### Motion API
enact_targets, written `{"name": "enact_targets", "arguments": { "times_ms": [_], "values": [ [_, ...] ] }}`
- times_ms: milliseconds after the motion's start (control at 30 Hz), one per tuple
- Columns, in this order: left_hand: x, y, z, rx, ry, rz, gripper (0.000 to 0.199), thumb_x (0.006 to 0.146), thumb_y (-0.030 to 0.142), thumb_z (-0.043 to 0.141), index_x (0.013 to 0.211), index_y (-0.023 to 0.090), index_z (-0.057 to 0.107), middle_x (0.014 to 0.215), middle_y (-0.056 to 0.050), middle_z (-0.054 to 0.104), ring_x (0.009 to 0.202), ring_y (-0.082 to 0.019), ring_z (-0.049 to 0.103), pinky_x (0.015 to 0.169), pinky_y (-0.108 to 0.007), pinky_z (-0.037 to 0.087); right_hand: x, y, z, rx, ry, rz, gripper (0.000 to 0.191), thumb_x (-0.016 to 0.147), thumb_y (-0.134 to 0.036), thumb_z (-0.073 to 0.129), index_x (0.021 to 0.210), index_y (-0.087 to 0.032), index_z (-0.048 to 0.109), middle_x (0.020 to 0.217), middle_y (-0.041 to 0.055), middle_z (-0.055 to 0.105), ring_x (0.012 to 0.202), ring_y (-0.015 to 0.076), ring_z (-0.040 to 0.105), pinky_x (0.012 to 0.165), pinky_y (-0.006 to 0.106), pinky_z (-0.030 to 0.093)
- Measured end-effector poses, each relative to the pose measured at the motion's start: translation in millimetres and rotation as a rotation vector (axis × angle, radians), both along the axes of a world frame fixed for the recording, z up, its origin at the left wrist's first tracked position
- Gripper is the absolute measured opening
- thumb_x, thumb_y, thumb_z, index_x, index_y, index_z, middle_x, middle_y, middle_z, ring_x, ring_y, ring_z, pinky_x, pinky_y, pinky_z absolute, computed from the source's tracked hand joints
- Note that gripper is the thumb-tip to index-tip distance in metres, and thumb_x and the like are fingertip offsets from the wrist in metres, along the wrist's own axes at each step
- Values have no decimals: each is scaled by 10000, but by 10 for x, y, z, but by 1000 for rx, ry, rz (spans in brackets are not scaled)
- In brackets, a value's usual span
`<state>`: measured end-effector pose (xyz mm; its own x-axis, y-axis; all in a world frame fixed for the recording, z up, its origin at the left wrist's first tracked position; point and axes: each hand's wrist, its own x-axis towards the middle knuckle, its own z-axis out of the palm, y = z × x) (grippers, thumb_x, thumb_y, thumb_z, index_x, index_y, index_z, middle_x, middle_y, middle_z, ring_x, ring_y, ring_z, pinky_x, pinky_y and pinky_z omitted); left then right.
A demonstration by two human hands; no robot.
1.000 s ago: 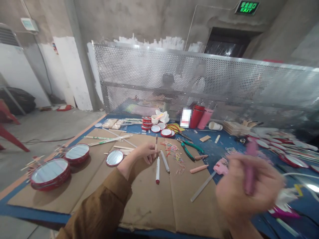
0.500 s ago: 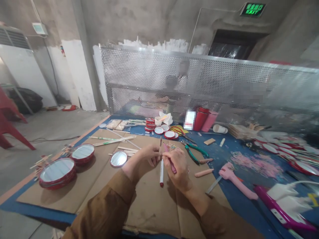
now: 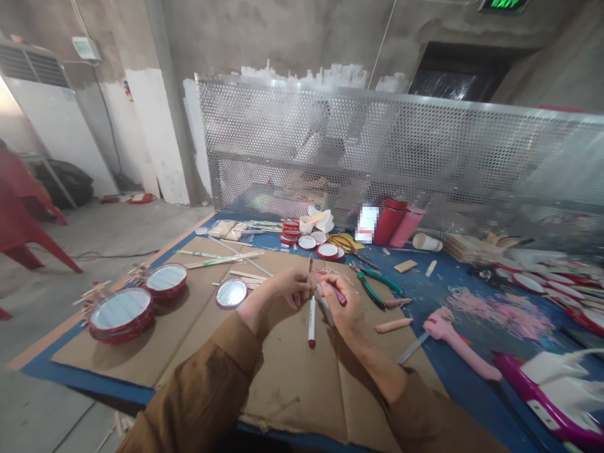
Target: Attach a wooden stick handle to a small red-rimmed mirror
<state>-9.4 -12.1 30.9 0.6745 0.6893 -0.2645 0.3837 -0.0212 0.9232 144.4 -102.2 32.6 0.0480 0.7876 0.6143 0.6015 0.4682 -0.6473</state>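
Note:
My left hand is closed on a thin wooden stick, which stands upward out of its fingertips. Beside it, my right hand curls round a pink-purple stick-like piece; its exact kind is unclear. The two hands almost meet, and their fingertips partly hide what lies between them. Just below them is a white marker with a red end, over the cardboard. Pliers with green handles and a flesh-coloured stick lie right of my right hand.
Red-rimmed round pieces sit at the left, with a small round mirror-like disc nearer. A pink-handled tool, a pile of pink bands and a purple power strip occupy the right. A perforated metal screen stands behind.
The view has shifted, so the scene sits slightly to the right and higher. The pink-purple piece in my right hand has tilted flatter. My left hand still holds the wooden stick.

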Motion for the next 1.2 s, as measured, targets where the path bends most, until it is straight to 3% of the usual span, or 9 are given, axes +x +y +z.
{"name": "enact_targets", "arguments": {
  "times_ms": [233,800,1033,1200],
  "values": [
    [2,36,-38,-12,-3,-21,271,807,384,634,716,148,538,501,9,556,458,-134,583,469,-242,479,-28,3,0,17,-58,-8,195,921,-322,478,906,-205,634,842,42,698,774,178,626,675,291,469],
    [-10,49,-46,-13,-6,-24,266,784,381,648,724,142,548,530,3,566,466,-143,590,479,-259,485,-29,18,3,87,-67,-6,159,920,-273,476,916,-206,620,888,52,695,828,184,632,735,301,481],
    [-12,55,-64,9,-25,-42,240,817,365,613,741,146,551,521,3,562,479,-135,592,478,-240,478,-36,31,-3,53,-86,63,162,923,-269,473,938,-215,626,971,63,695,936,193,636,821,324,486],
    [-18,44,-44,2,-15,-33,197,827,318,598,748,145,548,531,6,568,478,-133,593,482,-244,483,-30,42,-26,40,-73,22,165,920,-280,474,926,-211,624,960,67,701,923,201,639,808,330,487]
  ]
}}
